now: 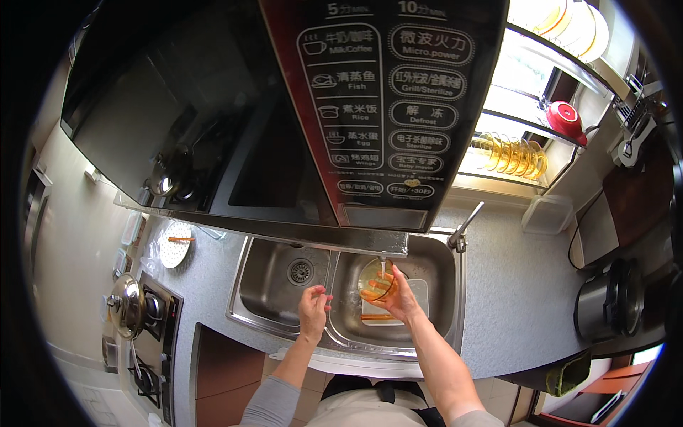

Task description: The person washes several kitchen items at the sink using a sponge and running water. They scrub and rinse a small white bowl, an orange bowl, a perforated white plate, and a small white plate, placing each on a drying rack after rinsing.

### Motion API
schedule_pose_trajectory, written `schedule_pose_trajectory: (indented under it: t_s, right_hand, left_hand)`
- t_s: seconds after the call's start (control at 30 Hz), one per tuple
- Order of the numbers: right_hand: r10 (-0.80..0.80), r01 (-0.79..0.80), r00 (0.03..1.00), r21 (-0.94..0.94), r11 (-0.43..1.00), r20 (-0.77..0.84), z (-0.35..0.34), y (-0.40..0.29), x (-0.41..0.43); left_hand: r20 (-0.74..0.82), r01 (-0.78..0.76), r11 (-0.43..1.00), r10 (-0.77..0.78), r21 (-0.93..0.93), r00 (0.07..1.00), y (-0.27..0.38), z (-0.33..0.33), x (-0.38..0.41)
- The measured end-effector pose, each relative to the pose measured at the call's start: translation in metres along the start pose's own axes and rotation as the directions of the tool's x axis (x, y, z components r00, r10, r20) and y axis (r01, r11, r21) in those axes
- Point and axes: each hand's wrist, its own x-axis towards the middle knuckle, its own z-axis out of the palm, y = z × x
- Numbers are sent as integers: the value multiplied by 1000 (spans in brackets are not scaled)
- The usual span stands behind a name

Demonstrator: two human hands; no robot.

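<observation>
My right hand grips an amber glass bowl, tilted under a stream of water in the right basin of the stainless steel sink. Its fingers show through the glass. Over the left basin, close to the divider, my left hand hovers with fingers bent and apart, holding nothing. Below the bowl, a pale rectangular board or lid lies in the right basin with brown chopsticks on it. Part of the faucet is hidden behind the microwave.
A microwave juts out above the sink at head height. On the left stand a gas hob with a lidded pan and a white plate. At right are a black-and-steel cooker, a clear plastic container and a dish rack.
</observation>
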Motion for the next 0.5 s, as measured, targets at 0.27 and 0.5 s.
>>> schedule_pose_trajectory:
  t_s: [0.27, 0.5]
  right_hand:
    - [-444, 81, 893, -944, 319, -74, 49, -15, 46]
    - [-495, 504, 728, -860, -82, 474, 13, -10, -21]
  left_hand:
    - [-5, 79, 996, -80, -44, 997, 10, 5, 2]
    - [-2, 136, 986, -137, -100, 991, 6, 0, 0]
